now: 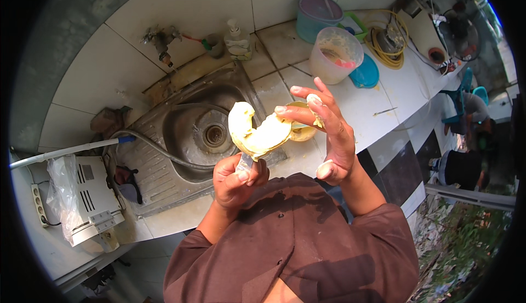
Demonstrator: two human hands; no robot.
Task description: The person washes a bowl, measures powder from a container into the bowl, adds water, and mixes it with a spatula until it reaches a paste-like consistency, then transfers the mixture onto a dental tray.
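Observation:
My left hand (239,181) is closed round the short metal-looking handle of a dental impression tray, held up in front of my chest. A thick U-shaped mass of pale yellow paste (262,137) covers the tray. My right hand (335,133) is open, its fingers spread and smeared with the same paste. One of its fingertips meets the right end of the mass. Partly hidden behind this hand, a yellowish bowl (304,133) sits on the counter.
Behind the tray lies a steel sink (181,118) with a grey hose (159,148). A soap bottle (239,41), a clear tub (335,56), a blue lid (364,73) and a coiled yellow cable (402,56) stand farther back. At left is a pale machine (90,193).

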